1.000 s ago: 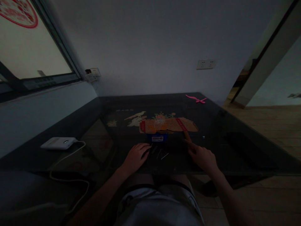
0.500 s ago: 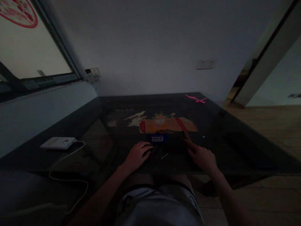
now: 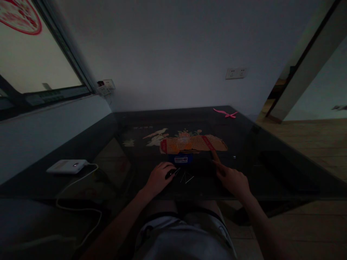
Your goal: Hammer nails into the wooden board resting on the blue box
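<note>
Left hand [image 3: 158, 178] curled by pins [image 3: 189, 180] — right hand [image 3: 233, 180] at brown stick [image 3: 215, 156] — can't tell whether either pinches anything. Blue box [image 3: 181, 159] beyond pins.

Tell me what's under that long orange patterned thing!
Printed flowers peek out past its far edge, and a blue box sits by its near edge. What's directly under the orange patterned thing is covered.

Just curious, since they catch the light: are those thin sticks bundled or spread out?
Spread out: the thin sticks lie at differing angles near the left hand, with dark table showing between some.
</note>
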Available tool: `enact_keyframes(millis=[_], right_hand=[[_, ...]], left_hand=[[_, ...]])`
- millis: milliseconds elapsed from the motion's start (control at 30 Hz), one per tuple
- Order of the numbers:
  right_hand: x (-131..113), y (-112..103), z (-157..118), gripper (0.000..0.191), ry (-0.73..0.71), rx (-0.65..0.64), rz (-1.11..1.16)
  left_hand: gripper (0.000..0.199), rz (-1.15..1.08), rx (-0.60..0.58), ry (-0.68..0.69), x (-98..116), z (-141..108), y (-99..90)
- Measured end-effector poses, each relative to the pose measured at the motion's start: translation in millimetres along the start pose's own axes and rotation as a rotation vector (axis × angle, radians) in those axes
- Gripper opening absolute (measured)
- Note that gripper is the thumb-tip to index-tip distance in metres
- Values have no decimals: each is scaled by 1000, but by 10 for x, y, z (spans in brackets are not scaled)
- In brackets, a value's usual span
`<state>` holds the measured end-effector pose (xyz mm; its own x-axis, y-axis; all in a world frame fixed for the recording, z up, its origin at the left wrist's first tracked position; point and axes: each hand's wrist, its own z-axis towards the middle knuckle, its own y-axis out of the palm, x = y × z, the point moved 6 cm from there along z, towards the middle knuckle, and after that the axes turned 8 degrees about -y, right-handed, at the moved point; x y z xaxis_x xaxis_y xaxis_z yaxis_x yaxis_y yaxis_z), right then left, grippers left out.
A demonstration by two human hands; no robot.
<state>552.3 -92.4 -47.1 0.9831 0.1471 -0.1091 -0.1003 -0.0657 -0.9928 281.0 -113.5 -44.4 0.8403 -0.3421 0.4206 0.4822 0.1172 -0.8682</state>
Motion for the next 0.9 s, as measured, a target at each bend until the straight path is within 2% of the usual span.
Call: enact_keyframes(millis=[167, 367, 500, 667, 900], right_hand=[[-19, -21, -3, 48, 15, -8, 5], [-2, 18, 11, 48, -1, -14, 0], [4, 21, 10, 48, -13, -16, -3], [-6, -13, -7, 47, -9, -4, 4], [0, 5, 4, 48, -8, -8, 5]], left_hand=[[5, 89, 21, -66, 11, 3, -34], [5, 296, 2, -38, 73, 22, 0], [4, 345, -4, -34, 92, 58, -1], [6, 263, 49, -51, 75, 95, -67], [7, -21, 180, -101, -8, 78, -111]])
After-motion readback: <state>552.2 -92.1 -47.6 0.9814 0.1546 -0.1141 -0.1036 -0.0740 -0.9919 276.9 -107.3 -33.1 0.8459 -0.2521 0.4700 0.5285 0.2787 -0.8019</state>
